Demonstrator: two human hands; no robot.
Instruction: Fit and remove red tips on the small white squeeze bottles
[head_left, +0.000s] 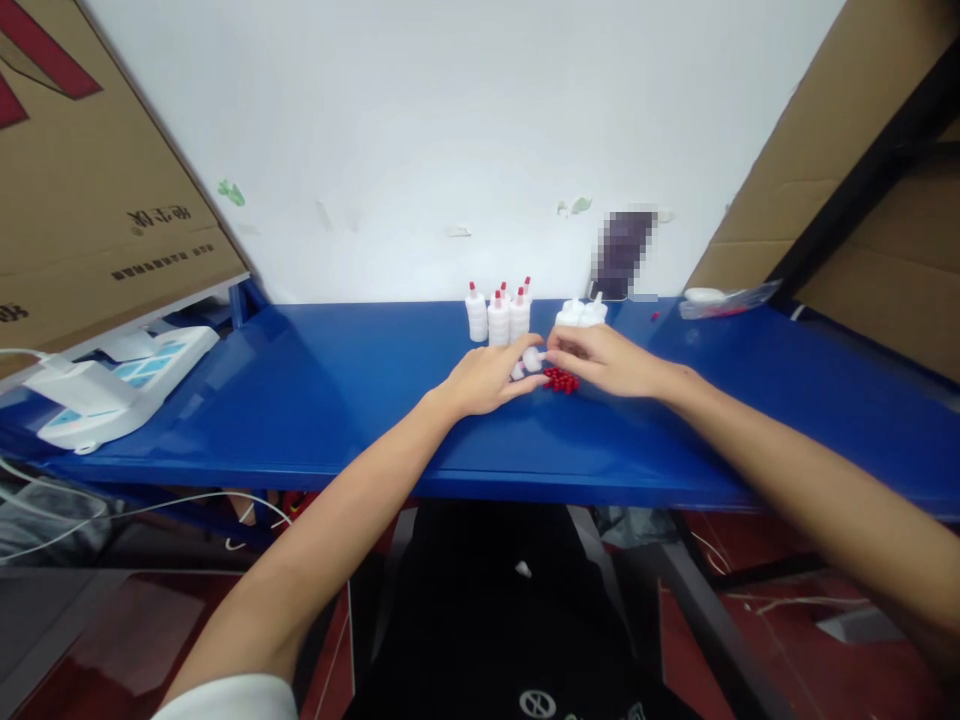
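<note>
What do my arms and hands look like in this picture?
Both your left hand and right hand are ungloved, with no ring, watch or bracelet visible. A white sleeve ends high on the left arm; the right arm shows no clear sleeve.

"How are we reaching?"
"We stretch our left forearm (367,475) and right forearm (780,455) forward, slanting inward."
"And our 2 hands?"
"Nearly meeting: our left hand (491,378) makes a C, thumb (531,383) nearest us; our right hand (604,360) bends its fingers (564,337) toward its thumb."
</note>
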